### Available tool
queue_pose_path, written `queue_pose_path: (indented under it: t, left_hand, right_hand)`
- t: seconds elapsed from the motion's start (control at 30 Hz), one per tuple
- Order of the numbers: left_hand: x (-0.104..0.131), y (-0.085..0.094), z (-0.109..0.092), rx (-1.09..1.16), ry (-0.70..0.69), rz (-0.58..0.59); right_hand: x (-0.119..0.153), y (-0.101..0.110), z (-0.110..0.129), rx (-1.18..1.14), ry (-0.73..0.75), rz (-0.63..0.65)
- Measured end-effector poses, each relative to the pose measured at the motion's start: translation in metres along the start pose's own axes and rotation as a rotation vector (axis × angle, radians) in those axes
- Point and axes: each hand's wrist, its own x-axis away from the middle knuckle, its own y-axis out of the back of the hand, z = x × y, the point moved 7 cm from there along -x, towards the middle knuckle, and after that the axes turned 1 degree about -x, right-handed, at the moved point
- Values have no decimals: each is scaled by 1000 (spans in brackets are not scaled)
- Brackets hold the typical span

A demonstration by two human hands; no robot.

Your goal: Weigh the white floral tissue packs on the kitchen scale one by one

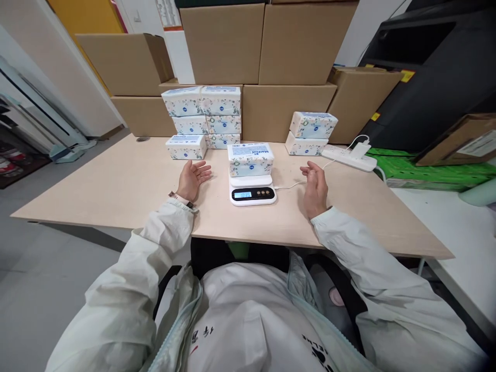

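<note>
A tissue pack point(251, 161) with a floral print lies on the white digital kitchen scale point(253, 195), whose lit display shows digits. To the left of the scale, my left hand point(192, 180) rests palm up on the table with its fingers spread, holding nothing. My right hand point(315, 190) is on the other side, apart from the scale, fingers loosely curved and apart with nothing in them. Behind my left hand stand stacked tissue packs point(209, 121), several in number. Two more packs point(310, 133) sit one on the other beyond my right hand.
Cardboard boxes point(289, 111) line the back of the wooden table point(132, 191). A white power strip point(351, 157) with a plugged-in charger lies at the right, its cable reaching the scale. Farther right are a green package point(403, 168) and a large black machine point(416, 67).
</note>
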Motion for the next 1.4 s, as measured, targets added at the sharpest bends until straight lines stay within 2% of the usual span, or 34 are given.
queue_pose_path:
  t: [0.5,0.8,0.93,1.03,1.17,1.3,1.4]
  left_hand:
    - [4,10,5,100,25,-63]
    - [1,3,-2,37,216,-16]
    - [-5,-2,-1,-6,276,36]
    - [-8,-6,3,-42,244,89]
    - [-9,-6,7,-46,109,113]
    - [-4,-3,8,-5,-19,68]
    - [-1,-4,8,-14,-33,58]
  right_hand:
    - [18,-11,3,-88,-86,135]
    - [16,-9,5,-125,-134,69]
    - [5,-27,6,-148,-151,47]
    - [-3,-47,7,-174,-152,32]
    - [-7,-63,7,-145,-97,14]
    - [-5,-60,7,-76,53,18]
    - [-4,-55,3,-25,103,18]
